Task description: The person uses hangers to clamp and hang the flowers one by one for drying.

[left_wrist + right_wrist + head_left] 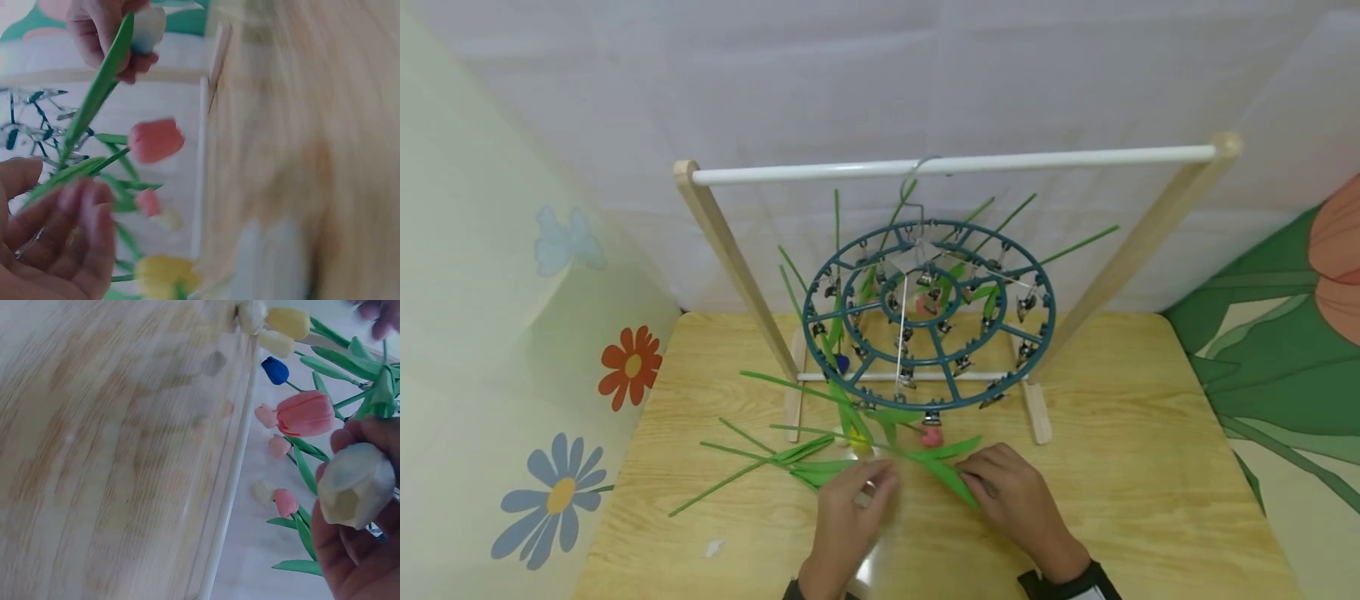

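In the right wrist view, my right hand (369, 544) holds a white artificial tulip (356, 484) by the stem just below its bloom. Its green leaves and stem stretch leftward in the head view, from the right hand (1018, 504) past the left hand (846, 517). The left hand lies beside the stem, its fingers loosely bent and blurred; in the left wrist view no grip on the leaf shows. Behind the hands lie a pink tulip (931, 437) and a yellow tulip (859, 440). Above them hangs a round dark-green clip hanger (945, 362).
A white rod (820, 173) on wooden posts (726, 258) carries the hanger. Several tulip stems (722, 483) lie on the wooden table (1150, 433) at left. A blue tulip (842, 363) is behind the ring, and a white scrap (714, 547) lies at front left.
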A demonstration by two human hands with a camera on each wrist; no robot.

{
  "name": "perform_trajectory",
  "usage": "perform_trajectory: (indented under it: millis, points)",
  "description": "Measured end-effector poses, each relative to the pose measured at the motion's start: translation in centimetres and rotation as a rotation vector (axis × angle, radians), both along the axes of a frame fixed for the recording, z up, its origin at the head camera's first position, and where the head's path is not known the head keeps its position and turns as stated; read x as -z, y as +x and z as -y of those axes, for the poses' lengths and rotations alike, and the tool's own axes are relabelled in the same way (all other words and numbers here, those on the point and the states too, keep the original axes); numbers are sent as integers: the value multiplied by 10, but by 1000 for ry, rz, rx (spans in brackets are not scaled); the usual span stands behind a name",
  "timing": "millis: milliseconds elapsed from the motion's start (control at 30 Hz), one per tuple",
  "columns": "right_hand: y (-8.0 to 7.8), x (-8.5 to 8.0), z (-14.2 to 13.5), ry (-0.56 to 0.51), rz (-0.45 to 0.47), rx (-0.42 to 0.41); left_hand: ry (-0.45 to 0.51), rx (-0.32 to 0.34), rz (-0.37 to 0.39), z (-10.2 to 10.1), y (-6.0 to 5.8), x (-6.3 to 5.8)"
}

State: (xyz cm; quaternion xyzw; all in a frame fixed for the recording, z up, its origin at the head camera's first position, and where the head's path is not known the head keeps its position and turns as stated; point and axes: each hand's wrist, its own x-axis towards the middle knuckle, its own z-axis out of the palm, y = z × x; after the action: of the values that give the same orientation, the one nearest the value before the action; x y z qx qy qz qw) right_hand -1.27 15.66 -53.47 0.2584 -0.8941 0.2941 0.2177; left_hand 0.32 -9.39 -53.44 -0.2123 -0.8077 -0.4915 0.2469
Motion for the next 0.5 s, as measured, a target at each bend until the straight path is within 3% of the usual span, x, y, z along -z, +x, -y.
perform_trajectory:
  millis: [133,267,400,500]
  points:
    - [0,0,4,-81,-20,-8,216,58,304,-11,-3,7]
    - [-1,3,10,-113,-42,-25,450,147,506,-24,-6,6]
    - [-1,4,13,-87,-38,-43,636,192,538,-35,-7,3]
    - [-2,3,13,-49,-41,-58,646,156,498,-40,-7,1]
